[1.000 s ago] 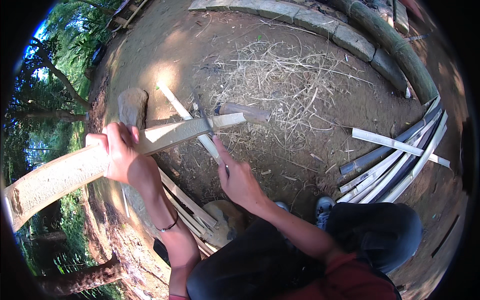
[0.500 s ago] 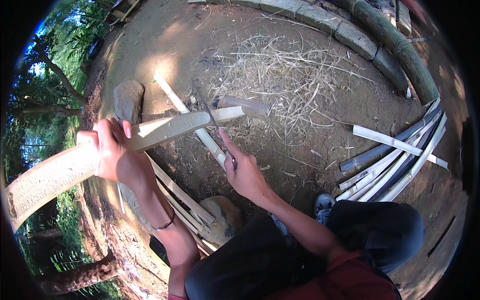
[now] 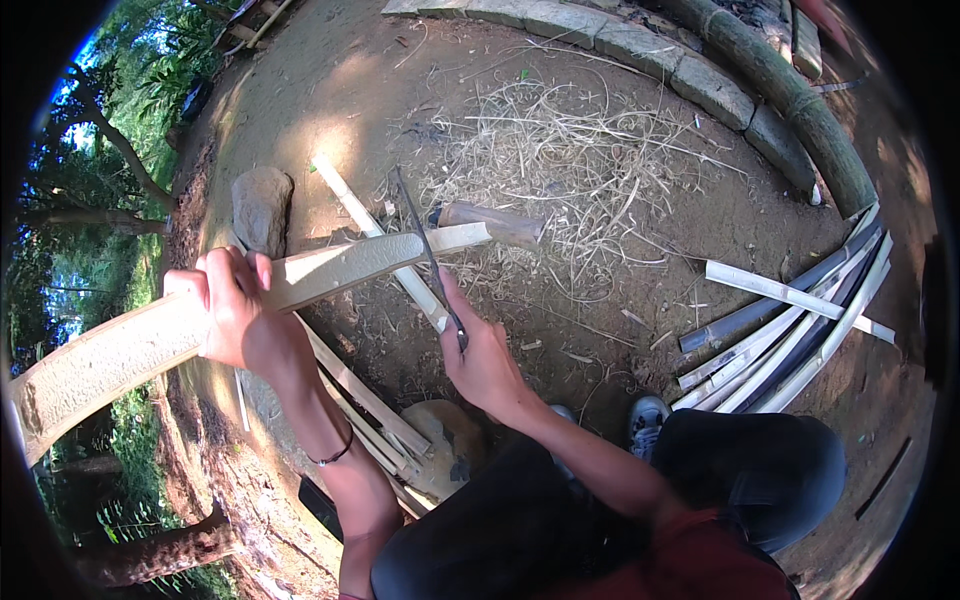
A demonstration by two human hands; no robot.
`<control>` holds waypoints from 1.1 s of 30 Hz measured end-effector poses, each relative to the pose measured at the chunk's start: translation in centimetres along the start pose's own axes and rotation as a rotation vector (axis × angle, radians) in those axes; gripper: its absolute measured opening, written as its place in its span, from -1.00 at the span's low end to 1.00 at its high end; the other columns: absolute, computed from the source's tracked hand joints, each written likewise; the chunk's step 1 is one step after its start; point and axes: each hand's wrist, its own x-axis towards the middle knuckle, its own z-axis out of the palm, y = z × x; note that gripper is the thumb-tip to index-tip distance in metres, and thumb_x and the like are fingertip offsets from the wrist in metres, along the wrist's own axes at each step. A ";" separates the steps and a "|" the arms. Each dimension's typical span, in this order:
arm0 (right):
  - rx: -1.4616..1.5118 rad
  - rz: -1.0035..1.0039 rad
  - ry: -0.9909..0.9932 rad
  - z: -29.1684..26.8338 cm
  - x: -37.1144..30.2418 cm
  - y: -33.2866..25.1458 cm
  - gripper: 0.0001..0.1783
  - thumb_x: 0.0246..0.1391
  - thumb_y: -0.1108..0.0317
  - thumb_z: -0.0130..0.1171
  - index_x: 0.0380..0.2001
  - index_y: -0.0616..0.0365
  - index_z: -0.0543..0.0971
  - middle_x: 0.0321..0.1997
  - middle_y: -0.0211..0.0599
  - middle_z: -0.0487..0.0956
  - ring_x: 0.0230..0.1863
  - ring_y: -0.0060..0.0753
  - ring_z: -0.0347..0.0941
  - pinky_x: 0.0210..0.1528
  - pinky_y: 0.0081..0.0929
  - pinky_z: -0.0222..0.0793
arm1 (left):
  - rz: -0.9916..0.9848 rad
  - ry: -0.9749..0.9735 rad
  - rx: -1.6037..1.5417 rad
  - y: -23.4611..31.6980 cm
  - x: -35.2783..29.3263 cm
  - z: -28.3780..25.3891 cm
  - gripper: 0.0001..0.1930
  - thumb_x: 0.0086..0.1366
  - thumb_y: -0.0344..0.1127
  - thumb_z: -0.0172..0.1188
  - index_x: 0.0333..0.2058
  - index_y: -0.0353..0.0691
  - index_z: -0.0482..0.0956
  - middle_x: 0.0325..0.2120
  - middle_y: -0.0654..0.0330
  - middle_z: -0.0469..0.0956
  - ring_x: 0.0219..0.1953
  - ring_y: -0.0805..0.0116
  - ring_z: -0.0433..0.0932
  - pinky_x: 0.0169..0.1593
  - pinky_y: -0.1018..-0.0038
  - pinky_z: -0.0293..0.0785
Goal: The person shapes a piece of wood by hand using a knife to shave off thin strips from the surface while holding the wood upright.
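Note:
My left hand is wrapped round a long split bamboo strip, its pale inner face turned up. The strip runs from the far left edge to the middle of the view. In my right hand is a knife with a long, thin dark blade, the forefinger stretched along it. The blade crosses the strip near its far end and appears to touch it. Beneath, a narrower bamboo strip slants across the ground, and a short bamboo piece lies just past the strip's end.
Thin bamboo shavings are heaped on the dirt ahead. Several split bamboo lengths lie at the right, others lean on a rock by my left forearm. A stone, a stone curb and a thick bamboo pole stand farther off.
My right hand has shifted slightly down and left with the knife, whose blade sits a bit lower across the strip. My left hand and the strip have moved very slightly right and down.

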 end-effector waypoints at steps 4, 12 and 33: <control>0.121 -0.053 -0.034 -0.4 -1.3 -4.4 -0.26 0.21 0.55 -0.03 0.45 0.16 0.08 -0.62 0.12 0.51 -0.58 0.11 0.53 -0.41 -0.13 0.42 | 0.030 -0.021 -0.006 -0.5 0.3 -1.1 -0.72 0.34 -0.59 0.09 -0.47 -0.15 0.22 -0.58 0.33 0.24 -0.54 0.59 0.23 -0.50 0.59 0.27; 0.075 0.013 0.039 0.5 -0.4 0.8 -0.24 0.19 0.57 -0.04 0.45 0.00 0.12 -0.68 0.10 0.48 -0.63 0.16 0.52 -0.46 -0.05 0.42 | 0.067 0.046 0.196 0.3 -0.8 1.3 -0.69 0.33 -0.60 0.07 -0.45 -0.11 0.15 -0.61 0.33 0.18 -0.55 0.60 0.20 -0.52 0.60 0.21; 0.195 -0.118 -0.075 -0.3 -1.4 -5.1 -0.29 0.23 0.53 -0.03 0.45 0.03 0.14 -0.59 0.13 0.51 -0.63 0.08 0.49 -0.47 -0.09 0.41 | 0.041 0.037 0.097 -0.1 -0.6 0.4 -0.68 0.35 -0.59 0.08 -0.51 -0.15 0.17 -0.57 0.32 0.21 -0.54 0.61 0.19 -0.49 0.62 0.23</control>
